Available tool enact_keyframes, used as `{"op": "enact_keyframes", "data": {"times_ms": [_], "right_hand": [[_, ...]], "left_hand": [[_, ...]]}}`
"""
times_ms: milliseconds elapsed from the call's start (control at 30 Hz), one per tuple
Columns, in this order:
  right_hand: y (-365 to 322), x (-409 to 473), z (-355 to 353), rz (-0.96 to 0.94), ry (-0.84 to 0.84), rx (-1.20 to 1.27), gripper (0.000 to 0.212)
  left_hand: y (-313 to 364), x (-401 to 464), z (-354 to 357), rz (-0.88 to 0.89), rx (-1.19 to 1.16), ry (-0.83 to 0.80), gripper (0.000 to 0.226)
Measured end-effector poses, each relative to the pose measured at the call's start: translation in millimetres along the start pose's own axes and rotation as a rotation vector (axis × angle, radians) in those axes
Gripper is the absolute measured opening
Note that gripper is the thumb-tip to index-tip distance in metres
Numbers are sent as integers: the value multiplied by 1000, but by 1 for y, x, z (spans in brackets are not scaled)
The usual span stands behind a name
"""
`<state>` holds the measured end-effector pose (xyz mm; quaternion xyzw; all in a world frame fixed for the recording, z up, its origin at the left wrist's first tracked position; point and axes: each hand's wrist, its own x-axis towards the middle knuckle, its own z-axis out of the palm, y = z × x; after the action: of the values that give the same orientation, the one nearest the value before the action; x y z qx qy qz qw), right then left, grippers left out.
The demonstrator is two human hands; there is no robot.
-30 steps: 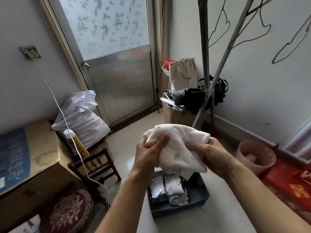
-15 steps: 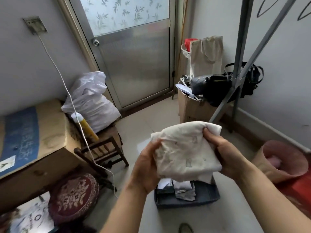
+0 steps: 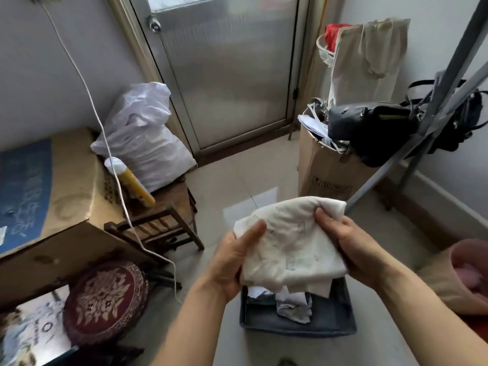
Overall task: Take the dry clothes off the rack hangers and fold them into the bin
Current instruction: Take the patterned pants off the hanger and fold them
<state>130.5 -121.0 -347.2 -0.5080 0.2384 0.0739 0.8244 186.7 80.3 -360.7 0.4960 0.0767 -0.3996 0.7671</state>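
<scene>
A folded white garment (image 3: 290,241) with faint printed marks is held in front of me, just above the bin. My left hand (image 3: 235,257) grips its left edge, thumb on top. My right hand (image 3: 351,247) grips its right side, thumb pressed near the top right corner. Directly below on the floor sits the dark blue bin (image 3: 338,320), with several folded light clothes (image 3: 290,302) in its left part. The grey legs of the drying rack (image 3: 433,122) slant across the right side; its hangers are out of view.
A wooden stool (image 3: 163,215) with a white sack (image 3: 142,133) stands at the left, beside a cardboard box (image 3: 52,196) and a trailing white cable (image 3: 124,202). A round red cushion (image 3: 105,299) lies low left. A carton with bags (image 3: 332,167) stands right; a pink basket (image 3: 464,273) far right.
My view has tipped downward and the hangers have left the frame. Both hands have lowered the garment toward the bin, and it is flatter and more squarely folded than before.
</scene>
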Motion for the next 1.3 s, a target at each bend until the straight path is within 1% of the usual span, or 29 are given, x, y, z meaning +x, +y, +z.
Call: {"op": "enact_keyframes", "data": {"times_ms": [67,167,200,233,333,433,500,600,667,733,767,867,933,1000,1133,1233,1300], "right_hand": [[6,18,-2,29,-23,-9,52],[30,48,-10,107,-111,92,80],[43,62,-12,135,-111,106,81],[54,71,-12,150,-65,89,74],[92,104,-18,153,161,33,34],[127,132,-28,114,272,10,17],[146,146,-38,116,291,47,18],[173,154,-56,235,187,104,36],[197,154,-68,285,103,84,41],[230,155,-84,323,107,44,52],[247,157,-94,341,141,27,51],[292,159,-118,401,260,32,29],[317,163,-134,429,322,22,21],[341,169,-149,432,370,35,21],[373,183,-179,445,461,97,28],[389,196,-199,501,450,177,37],[396,203,-207,521,427,223,30]], "left_hand": [[-1,18,-7,2,-1,128,60],[-5,45,-22,58,-24,217,52],[-8,56,-30,62,-24,233,49],[-9,63,-35,56,-21,242,47],[-23,87,-59,22,-17,273,49],[-45,108,-82,5,-43,293,48],[-66,123,-94,-20,-73,301,45],[-98,141,-109,-73,-90,295,43],[-123,150,-118,-110,-82,278,40],[-154,160,-131,-154,-76,260,39],[-171,165,-138,-175,-75,272,41],[-226,180,-158,-253,-76,319,41],[-257,190,-168,-288,-120,328,43],[-287,203,-176,-302,-154,344,39],[-330,228,-181,-337,-193,369,35],[-355,249,-183,-328,-220,396,30],[-370,261,-183,-324,-236,418,28]]}}
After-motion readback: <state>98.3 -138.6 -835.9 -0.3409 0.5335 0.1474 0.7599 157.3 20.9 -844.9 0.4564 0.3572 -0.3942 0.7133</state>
